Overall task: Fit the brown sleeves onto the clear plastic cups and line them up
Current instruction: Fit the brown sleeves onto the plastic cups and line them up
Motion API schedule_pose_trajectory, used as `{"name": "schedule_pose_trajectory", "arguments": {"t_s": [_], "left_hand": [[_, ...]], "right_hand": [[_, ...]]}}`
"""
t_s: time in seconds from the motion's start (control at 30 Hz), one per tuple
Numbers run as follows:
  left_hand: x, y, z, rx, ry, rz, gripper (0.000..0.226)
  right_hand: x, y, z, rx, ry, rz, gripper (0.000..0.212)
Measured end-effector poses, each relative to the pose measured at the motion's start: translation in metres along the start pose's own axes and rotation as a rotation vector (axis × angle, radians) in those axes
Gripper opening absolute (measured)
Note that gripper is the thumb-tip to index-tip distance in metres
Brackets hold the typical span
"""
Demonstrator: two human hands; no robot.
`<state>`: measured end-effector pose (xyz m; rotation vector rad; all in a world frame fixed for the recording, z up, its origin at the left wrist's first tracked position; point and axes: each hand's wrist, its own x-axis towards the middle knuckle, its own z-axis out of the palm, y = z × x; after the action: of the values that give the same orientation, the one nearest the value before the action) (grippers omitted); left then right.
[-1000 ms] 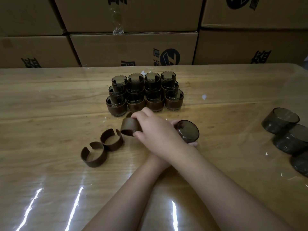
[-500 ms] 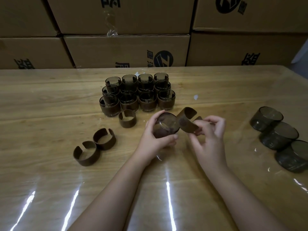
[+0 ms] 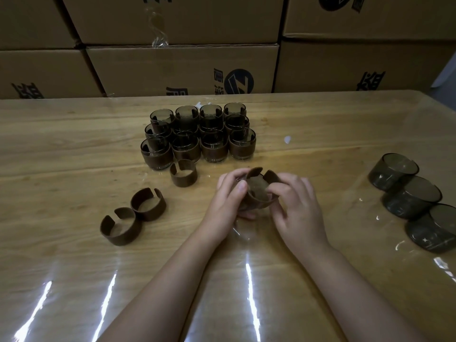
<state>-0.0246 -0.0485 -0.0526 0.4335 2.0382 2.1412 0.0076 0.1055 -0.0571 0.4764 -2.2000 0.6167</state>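
Cup [image 3: 246, 208] mostly hidden behind sleeve [image 3: 257, 191]

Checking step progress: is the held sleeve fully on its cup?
Partly on. The sleeve wraps the cup between both hands, its split ends still splayed.

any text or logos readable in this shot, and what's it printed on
No Latin words or numbers can be read.
Round logo, a slanted "Z"-like mark in a dark circle: on the middle cardboard box.
Dark printed characters: on the right box, cut off by the table edge, not readable.
Cups and sleeves: no print visible.
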Motion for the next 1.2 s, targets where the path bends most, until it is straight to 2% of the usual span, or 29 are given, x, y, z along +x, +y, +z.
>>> {"name": "schedule_pose_trajectory", "arguments": {"t_s": [0.1, 0.23, 0.3, 0.37, 0.43, 0.53, 0.57, 0.7, 0.83, 0.93, 1.03, 1.2], "left_hand": [[-0.001, 0.003, 0.000, 0.010, -0.011, 0.003, 0.059], [-0.003, 0.007, 0.000, -0.002, -0.009, -0.008, 0.048], [-0.004, 0.006, 0.000, -0.003, -0.009, 0.004, 0.048], [-0.004, 0.006, 0.001, -0.015, 0.002, 0.005, 0.047], [-0.004, 0.006, 0.001, -0.022, 0.026, 0.013, 0.046], [-0.002, 0.004, 0.002, -0.039, 0.097, 0.027, 0.047], [-0.002, 0.003, 0.002, -0.026, 0.123, 0.046, 0.048], [-0.002, 0.001, 0.001, 0.160, 0.162, 0.157, 0.046], [-0.003, -0.001, 0.001, 0.319, 0.162, 0.301, 0.039], [-0.003, -0.005, 0.001, 0.360, 0.130, 0.294, 0.039], [-0.003, -0.006, 0.002, 0.380, 0.114, 0.312, 0.039], [-0.004, -0.006, 0.003, 0.351, 0.126, 0.310, 0.039]], "right_hand": [[0.000, -0.002, 0.000, -0.065, 0.023, -0.069, 0.025], [0.002, -0.003, 0.002, -0.118, 0.013, -0.095, 0.027], [0.001, -0.002, 0.002, -0.039, -0.028, -0.064, 0.036], [0.001, -0.003, 0.002, 0.157, -0.078, -0.002, 0.051], [0.002, -0.005, 0.003, 0.395, -0.057, 0.119, 0.058], [0.001, -0.013, 0.005, 0.721, 0.031, 0.436, 0.040], [0.001, -0.014, 0.006, 0.763, 0.007, 0.529, 0.040], [-0.001, -0.012, 0.012, 0.910, -0.225, 0.780, 0.065], [0.003, -0.011, 0.011, 0.996, -0.253, 0.816, 0.049], [0.003, -0.009, 0.010, 0.994, -0.243, 0.836, 0.050], [0.002, -0.010, 0.010, 0.932, -0.205, 0.822, 0.039], [0.000, -0.008, 0.014, 0.914, -0.167, 0.800, 0.034]]}}
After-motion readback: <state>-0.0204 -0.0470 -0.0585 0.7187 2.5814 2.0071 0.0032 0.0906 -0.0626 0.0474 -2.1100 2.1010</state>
